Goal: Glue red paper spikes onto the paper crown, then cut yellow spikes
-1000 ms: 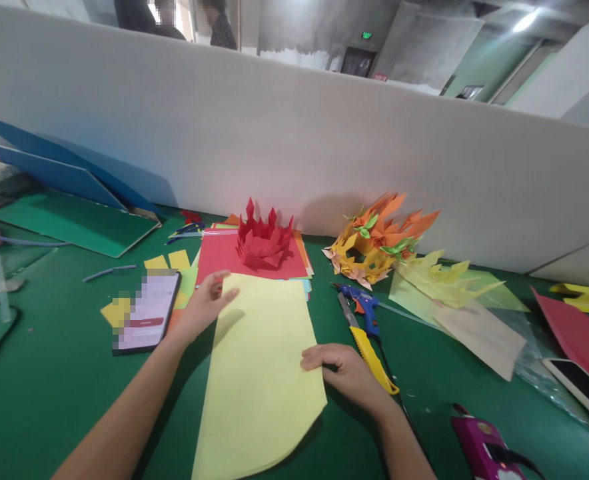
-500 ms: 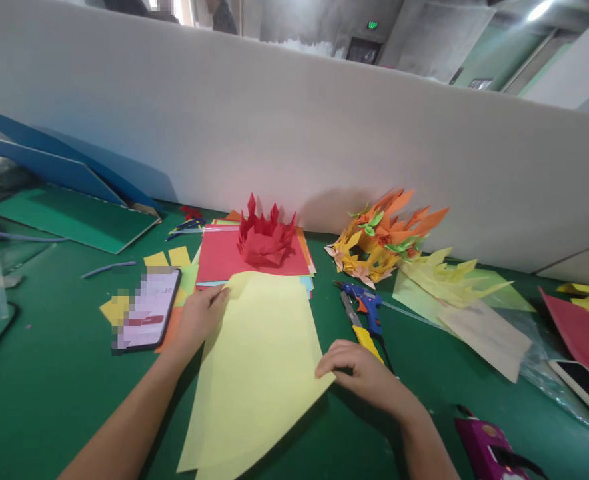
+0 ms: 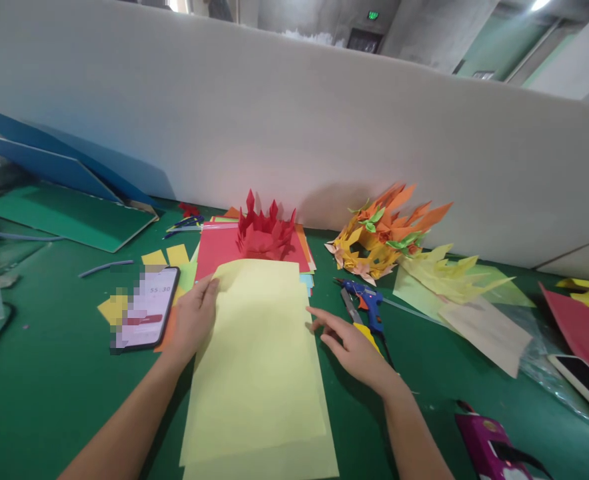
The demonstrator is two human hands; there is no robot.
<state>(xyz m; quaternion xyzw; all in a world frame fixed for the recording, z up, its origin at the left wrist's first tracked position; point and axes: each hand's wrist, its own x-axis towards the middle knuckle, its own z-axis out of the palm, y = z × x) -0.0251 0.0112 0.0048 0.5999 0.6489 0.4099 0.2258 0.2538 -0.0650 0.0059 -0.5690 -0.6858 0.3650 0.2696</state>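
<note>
Pale yellow paper sheets (image 3: 257, 367) lie in front of me, at least two overlapping, with their edges slightly offset. My left hand (image 3: 197, 317) pinches their left edge near the top, thumb on the upper face. At the right edge, my right hand (image 3: 347, 347) has its fingers apart, the index fingertip at or just beside the paper. Behind the sheets a red paper crown (image 3: 266, 233) rests on a stack of coloured paper (image 3: 214, 250). A blue glue gun (image 3: 367, 300) and a yellow utility knife (image 3: 364, 330) lie to the right of the sheets.
On the left are a phone (image 3: 149, 310), yellow paper squares (image 3: 177, 255) and a green board (image 3: 74, 213). Orange and yellow paper crowns (image 3: 379, 240) and a pale yellow cut-paper piece (image 3: 449, 277) stand at the right. A purple box (image 3: 489, 447) sits near the front right. A white partition (image 3: 294, 133) runs behind.
My right hand has let go of the sheets' right edge and moved up along it. The lifted lower right corner now lies down. My left hand has shifted slightly left with the paper.
</note>
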